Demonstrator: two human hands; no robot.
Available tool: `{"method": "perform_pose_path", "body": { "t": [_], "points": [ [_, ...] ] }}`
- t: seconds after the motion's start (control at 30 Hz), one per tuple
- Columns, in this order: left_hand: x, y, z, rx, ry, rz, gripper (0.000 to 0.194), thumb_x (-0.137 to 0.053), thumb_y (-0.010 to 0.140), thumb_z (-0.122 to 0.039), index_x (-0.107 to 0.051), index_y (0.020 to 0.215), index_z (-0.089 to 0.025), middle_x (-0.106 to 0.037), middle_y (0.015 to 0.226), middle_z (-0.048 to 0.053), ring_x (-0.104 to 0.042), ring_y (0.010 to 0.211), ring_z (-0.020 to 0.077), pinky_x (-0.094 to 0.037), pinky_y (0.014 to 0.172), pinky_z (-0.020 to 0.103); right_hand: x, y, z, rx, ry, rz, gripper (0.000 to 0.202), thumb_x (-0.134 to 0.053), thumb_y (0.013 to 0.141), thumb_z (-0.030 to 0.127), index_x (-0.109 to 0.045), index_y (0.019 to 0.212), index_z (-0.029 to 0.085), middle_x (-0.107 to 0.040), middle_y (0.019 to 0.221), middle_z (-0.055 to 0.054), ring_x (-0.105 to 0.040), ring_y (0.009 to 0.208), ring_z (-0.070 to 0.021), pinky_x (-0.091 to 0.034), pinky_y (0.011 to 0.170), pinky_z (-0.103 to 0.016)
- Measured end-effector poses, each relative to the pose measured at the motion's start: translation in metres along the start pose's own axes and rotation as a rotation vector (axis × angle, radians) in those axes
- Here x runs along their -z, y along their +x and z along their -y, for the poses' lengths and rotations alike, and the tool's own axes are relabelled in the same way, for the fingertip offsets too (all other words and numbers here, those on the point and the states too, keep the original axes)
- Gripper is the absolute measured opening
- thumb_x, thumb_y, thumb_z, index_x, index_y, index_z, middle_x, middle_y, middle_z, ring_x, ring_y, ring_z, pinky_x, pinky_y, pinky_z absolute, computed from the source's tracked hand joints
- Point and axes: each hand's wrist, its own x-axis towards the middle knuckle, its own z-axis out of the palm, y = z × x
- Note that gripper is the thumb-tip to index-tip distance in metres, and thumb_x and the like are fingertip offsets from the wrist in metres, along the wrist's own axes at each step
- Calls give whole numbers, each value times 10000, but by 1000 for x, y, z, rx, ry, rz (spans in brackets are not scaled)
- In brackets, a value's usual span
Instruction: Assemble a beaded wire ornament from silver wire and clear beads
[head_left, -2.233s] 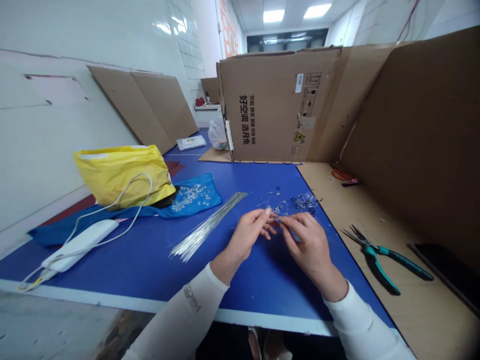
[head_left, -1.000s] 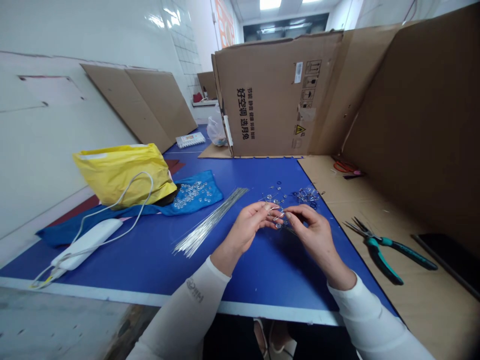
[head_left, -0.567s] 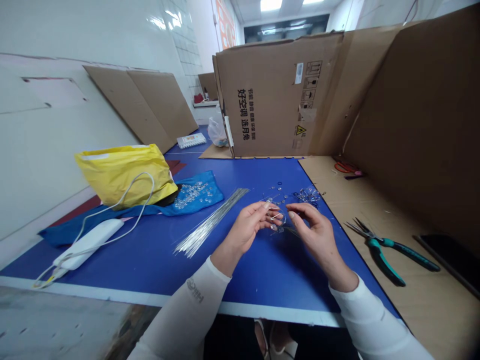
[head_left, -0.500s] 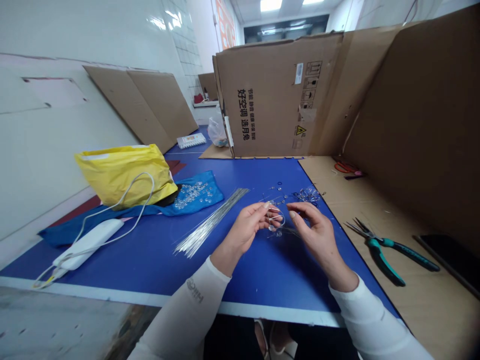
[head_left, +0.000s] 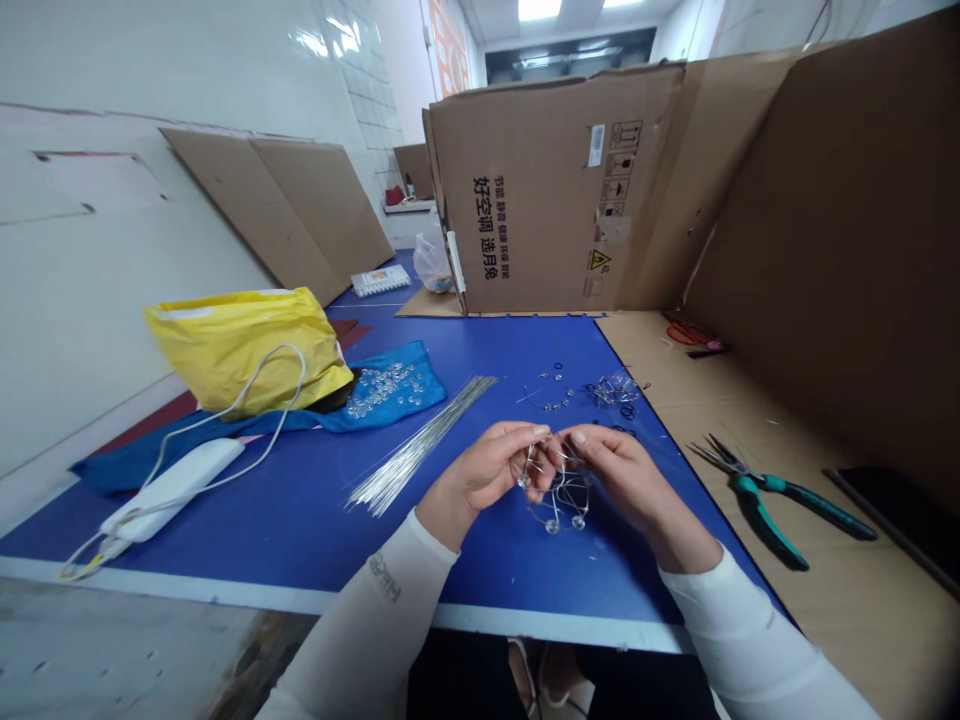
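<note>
The left hand [head_left: 480, 470] and the right hand [head_left: 630, 475] are nearly meeting above the blue counter [head_left: 499, 570], both pinching the upper part of a beaded wire piece [head_left: 557, 490], whose clear beads are hanging below the grips. A bundle of straight wires [head_left: 424, 445] is lying to the left, while pliers [head_left: 750, 490] are resting with handles spread on cardboard [head_left: 817, 600] to the right.

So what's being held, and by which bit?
A wire piece, pinched at its top by the left hand and the right hand; its clear beads hang below.
</note>
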Motion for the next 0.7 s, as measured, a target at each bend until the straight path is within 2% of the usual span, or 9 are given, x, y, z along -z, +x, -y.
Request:
{"method": "perform_pose_path", "body": {
  "t": [0.17, 0.33, 0.57, 0.7],
  "points": [
    [0, 6, 2, -26, -9, -103, 384, -651, 888, -517, -697, 895, -136, -666, 624, 46, -608, 513, 129, -484, 524, 265, 4, 3, 2, -87, 222, -193, 365, -822, 723, 550, -720, 730, 200, -641, 694, -8, -532, 616, -139, -450, 619, -293],
    [2, 9, 3, -80, 18, -144, 339, -706, 873, -458, -695, 922, -123, -704, 771, 64, -668, 643, 135, -533, 675, 286, 7, 6, 7, -132, 390, -268, 345, -863, 685, 499, -720, 735, 189, -631, 704, -1, -552, 634, -129, -462, 653, -287],
    [-1, 8, 2, -92, 26, -209, 235, -810, 776, -333, -705, 879, -150, -698, 822, 41, -662, 723, 142, -523, 725, 300, 10, 9, 6, -132, 366, -298, 354, -840, 694, 515, -700, 747, 194, -651, 734, -23, -581, 649, -161, -514, 674, -335],
    [0, 9, 4, -146, 40, -268, 189, -794, 794, -312, -716, 867, -156, -710, 928, 51, -669, 845, 154, -518, 813, 308, 9, 8, 4, -123, 352, -293, 345, -853, 676, 518, -728, 734, 202, -701, 780, -46, -626, 703, -183, -549, 704, -352]
  ]
}}
